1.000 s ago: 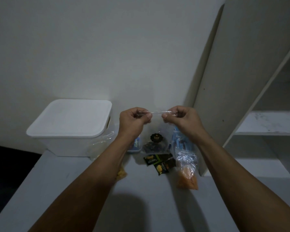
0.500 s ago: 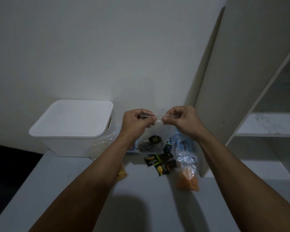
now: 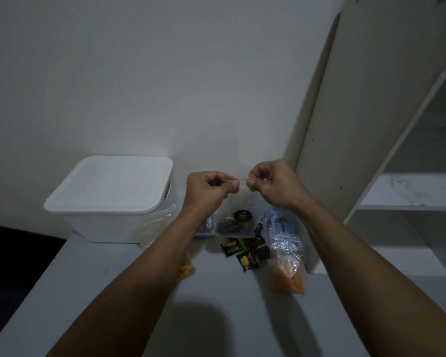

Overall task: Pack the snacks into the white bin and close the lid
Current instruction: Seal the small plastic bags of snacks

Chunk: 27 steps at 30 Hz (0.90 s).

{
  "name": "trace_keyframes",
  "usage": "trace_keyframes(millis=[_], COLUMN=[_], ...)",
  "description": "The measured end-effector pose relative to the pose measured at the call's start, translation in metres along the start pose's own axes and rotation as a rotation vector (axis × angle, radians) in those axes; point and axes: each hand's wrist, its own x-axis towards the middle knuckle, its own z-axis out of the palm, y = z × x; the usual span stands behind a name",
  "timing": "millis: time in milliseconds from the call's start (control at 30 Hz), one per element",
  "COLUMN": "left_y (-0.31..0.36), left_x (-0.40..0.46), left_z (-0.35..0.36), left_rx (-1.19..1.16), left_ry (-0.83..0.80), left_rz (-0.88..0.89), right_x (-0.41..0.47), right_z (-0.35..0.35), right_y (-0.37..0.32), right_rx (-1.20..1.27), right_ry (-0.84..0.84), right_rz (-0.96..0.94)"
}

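Both hands pinch the top edge of one clear bag [image 3: 238, 202] held up over the table's far edge: the left hand [image 3: 206, 190] grips it with thumb and curled fingers at one end, the right hand [image 3: 269, 184] likewise at the other, the fists almost touching. Two dark round snacks sit in the bag's bottom — the print on them is too small to read. The bag and the left forearm hide part of what lies behind: a blue packet [image 3: 209, 222] shows only as a sliver by the left wrist, and a yellow snack [image 3: 187, 269] peeks out from under that forearm. Below the bag lie two dark green packets [image 3: 243, 252], overlapping. Right of them, near the table's far right corner, lies a bag of orange snacks [image 3: 287, 275], with a bag of blue wrappers [image 3: 278, 222] behind it, partly covered by the right wrist. The bin [image 3: 108, 222] stands at the far left corner with its lid [image 3: 111, 182] on; crumpled clear plastic [image 3: 155, 225] lies against its right side. A white shelf [image 3: 407, 191] rises off the right edge, cut off by the frame.
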Motion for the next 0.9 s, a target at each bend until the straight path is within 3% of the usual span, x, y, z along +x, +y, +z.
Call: trace_keyframes(millis=[267, 433, 633, 800, 900], left_y=[0.000, -0.002, 0.000, 0.001, 0.003], left_x=[0.000, -0.001, 0.000, 0.002, 0.004], left_z=[0.002, 0.005, 0.000, -0.001, 0.002], left_rx=[0.036, 0.043, 0.047, 0.026, 0.056], left_ry=[0.052, -0.006, 0.096, -0.032, -0.001], left_rz=[0.014, 0.040, 0.054, -0.032, -0.004], right_x=[-0.002, -0.001, -0.002, -0.002, -0.004], right_z=[0.000, 0.004, -0.004, -0.008, -0.008], right_y=[-0.006, -0.002, 0.005, 0.008, 0.008], right_rx=[-0.086, -0.152, -0.034, -0.021, 0.047], right_ry=[-0.030, 0.034, 0.025, 0.082, 0.028], right_rz=[-0.076, -0.080, -0.018, 0.018, 0.008])
